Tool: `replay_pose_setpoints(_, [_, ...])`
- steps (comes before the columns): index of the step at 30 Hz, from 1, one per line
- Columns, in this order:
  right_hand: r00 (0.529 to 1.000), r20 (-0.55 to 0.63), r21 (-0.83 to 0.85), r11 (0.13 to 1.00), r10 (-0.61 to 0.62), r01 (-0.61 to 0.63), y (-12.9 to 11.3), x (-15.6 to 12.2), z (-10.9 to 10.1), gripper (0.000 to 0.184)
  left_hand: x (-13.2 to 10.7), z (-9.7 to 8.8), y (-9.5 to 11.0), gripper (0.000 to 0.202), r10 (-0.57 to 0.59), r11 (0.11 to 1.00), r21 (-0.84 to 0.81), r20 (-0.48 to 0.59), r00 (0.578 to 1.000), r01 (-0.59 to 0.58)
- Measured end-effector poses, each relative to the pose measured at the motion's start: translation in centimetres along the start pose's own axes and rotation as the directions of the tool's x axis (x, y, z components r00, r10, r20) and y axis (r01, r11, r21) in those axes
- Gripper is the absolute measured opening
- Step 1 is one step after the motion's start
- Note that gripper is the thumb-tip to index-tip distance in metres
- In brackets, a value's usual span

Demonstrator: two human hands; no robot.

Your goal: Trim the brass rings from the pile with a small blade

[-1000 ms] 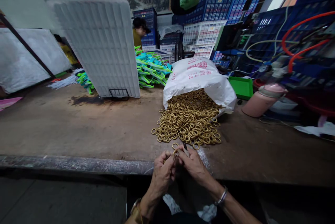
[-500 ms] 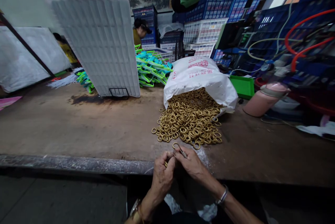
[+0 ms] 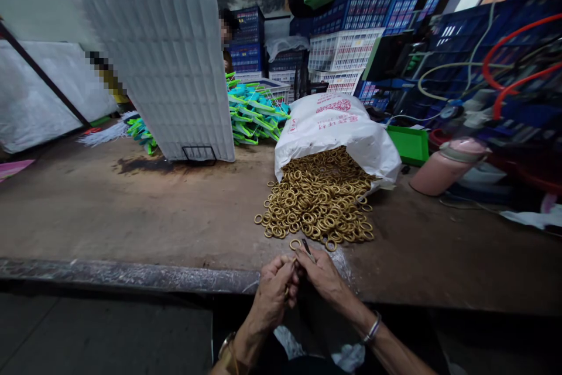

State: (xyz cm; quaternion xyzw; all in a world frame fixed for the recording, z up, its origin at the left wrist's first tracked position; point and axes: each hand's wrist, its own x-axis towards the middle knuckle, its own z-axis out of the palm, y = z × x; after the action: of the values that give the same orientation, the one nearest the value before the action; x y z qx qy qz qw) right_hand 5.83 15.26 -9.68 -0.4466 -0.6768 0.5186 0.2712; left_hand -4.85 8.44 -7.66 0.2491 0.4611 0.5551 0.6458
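My left hand (image 3: 276, 286) is closed at the table's front edge, pinching a gold ring (image 3: 294, 260) that mostly hides behind the fingers. Beside it, my right hand (image 3: 324, 274) is closed round a small blade (image 3: 308, 251) whose dark tip points up and away from me. The fingertips of both hands meet at the pinched ring. Just beyond them a single gold ring (image 3: 295, 244) lies by the blade. Farther back, a heap of gold rings (image 3: 316, 211) spills out of a white sack (image 3: 333, 123) with red print.
The brown table (image 3: 132, 217) has a worn front edge. A tall white ribbed panel (image 3: 162, 71) stands at left, with green and blue plastic pieces (image 3: 254, 112) behind it. To the right are a green tray (image 3: 409, 145) and a pink bottle (image 3: 448, 167). A person (image 3: 228, 27) is partly hidden behind the panel.
My left hand has turned a little, and its fingers now show below the thumb. The blade in my right hand has tilted more upright. The person at the back has shifted behind the panel.
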Motion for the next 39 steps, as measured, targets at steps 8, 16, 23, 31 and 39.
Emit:
replay_pose_setpoints(8, [1.000, -0.005, -0.031, 0.999, 0.007, -0.008, -1.2, 0.2, -0.1, 0.035, 0.3, -0.1, -0.1, 0.039, 0.026, 0.999, 0.030, -0.042, 0.999, -0.025])
replay_pose_setpoints(16, [0.979, 0.065, -0.365, 0.909, -0.191, 0.201, -2.0, -0.6, -1.2, 0.015, 0.5, -0.1, 0.0, 0.036, 0.079, 0.994, 0.086, -0.059, 0.995, -0.074])
replay_pose_setpoints(23, [0.964, 0.119, -0.544, 0.796, -0.239, 0.264, -2.1, -1.4, -1.2, 0.030, 0.2, 0.4, 0.7, 0.041, 0.110, 0.986, 0.137, -0.069, 0.991, -0.100])
replay_pose_setpoints(31, [0.966, 0.087, -0.609, 0.754, -0.244, 0.246, -1.0, -1.1, -1.1, 0.042, 0.0, -0.1, 0.2, 0.038, 0.194, 0.955, 0.242, -0.060, 0.979, -0.174])
replay_pose_setpoints(39, [0.967, 0.080, -0.563, 0.789, -0.242, 0.244, -1.5, -1.1, -1.8, 0.044, -0.5, 0.4, 0.9, 0.037, 0.229, 0.949, 0.230, -0.025, 0.973, -0.217])
